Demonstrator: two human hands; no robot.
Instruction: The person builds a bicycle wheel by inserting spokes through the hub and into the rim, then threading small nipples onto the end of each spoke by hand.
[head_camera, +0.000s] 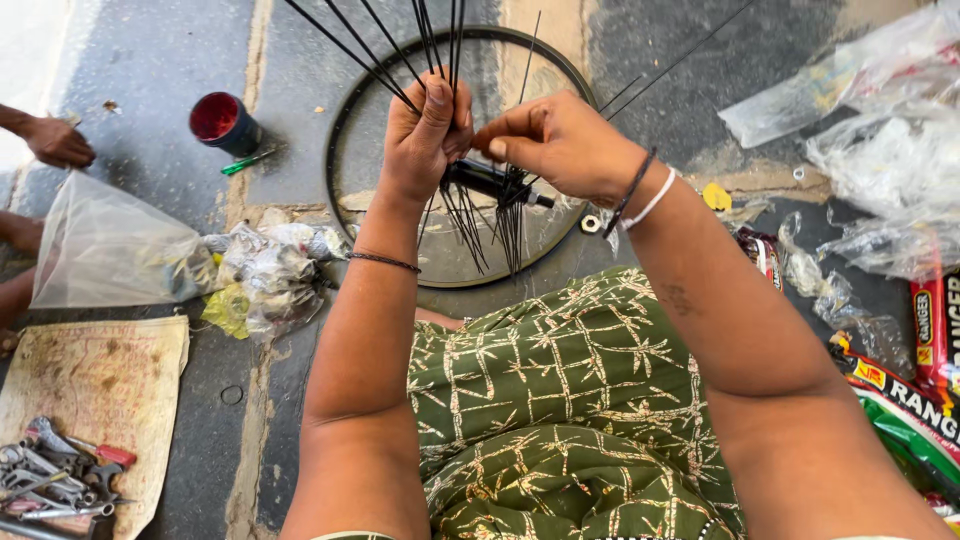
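Left hand (425, 135) clenched round spokes (400, 60) above hub (490, 180). Right hand (560, 140) pinches one spoke at hub. Rim (345, 130) on floor below.

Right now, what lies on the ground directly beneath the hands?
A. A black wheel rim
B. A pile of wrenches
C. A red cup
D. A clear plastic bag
A: the black rim circles the ground under both hands, where the left hand grips the spokes and the right hand pinches one at the hub.
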